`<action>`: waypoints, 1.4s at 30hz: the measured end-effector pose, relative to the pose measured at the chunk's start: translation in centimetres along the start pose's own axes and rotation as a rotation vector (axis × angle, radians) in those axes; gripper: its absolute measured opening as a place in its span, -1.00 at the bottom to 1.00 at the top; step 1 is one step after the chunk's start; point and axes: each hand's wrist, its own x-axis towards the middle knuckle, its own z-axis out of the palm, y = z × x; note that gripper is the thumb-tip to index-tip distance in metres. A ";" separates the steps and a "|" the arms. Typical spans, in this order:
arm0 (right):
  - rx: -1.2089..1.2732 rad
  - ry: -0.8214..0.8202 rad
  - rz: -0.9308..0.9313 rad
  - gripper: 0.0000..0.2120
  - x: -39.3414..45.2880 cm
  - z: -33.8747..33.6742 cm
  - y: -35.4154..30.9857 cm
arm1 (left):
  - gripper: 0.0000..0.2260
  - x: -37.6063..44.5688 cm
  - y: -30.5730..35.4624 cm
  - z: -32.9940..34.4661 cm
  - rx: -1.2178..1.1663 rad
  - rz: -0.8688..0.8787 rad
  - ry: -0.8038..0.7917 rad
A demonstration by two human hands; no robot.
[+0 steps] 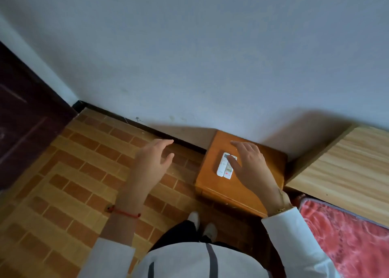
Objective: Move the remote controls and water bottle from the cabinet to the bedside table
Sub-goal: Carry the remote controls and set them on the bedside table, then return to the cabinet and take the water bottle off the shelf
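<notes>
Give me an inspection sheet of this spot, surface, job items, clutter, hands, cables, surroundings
Surface: orange wooden bedside table, top bare apart from the remotes.
Job's things: two white remote controls lie side by side on it; no water bottle in view.
Clutter: nothing seen.
Hands: right hand open, spread over the remotes, thumb on them, no grip closed; left hand open and empty over the floor.
Cables: nothing seen.
Surroundings: brick-pattern floor, pale wall, dark door at left, wooden headboard, red bedding.

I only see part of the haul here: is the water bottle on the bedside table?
No: the bedside table holds only two white remote controls lying side by side.
</notes>
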 end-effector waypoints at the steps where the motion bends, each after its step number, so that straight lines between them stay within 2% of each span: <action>1: -0.014 -0.019 -0.044 -0.56 0.3 0.0 -0.8 | -0.61 -0.6 -0.5 -0.6 -0.009 -0.046 0.017; 14: -0.061 -0.281 -0.520 -0.56 5.4 3.7 -16.0 | -0.64 -10.2 -11.0 -7.2 -0.105 -0.499 0.271; 26: -0.058 -0.418 -0.951 -0.62 7.6 13.3 -39.2 | -0.64 -18.8 -24.7 -14.5 -0.022 -0.914 0.505; 34: -0.062 -0.505 -1.131 -0.60 6.9 20.1 -53.0 | -0.67 -23.1 -32.3 -20.5 0.020 -1.049 0.627; 42: -0.044 -0.641 -1.285 -0.58 6.8 25.2 -63.0 | -0.65 -25.4 -38.7 -23.3 -0.014 -1.219 0.730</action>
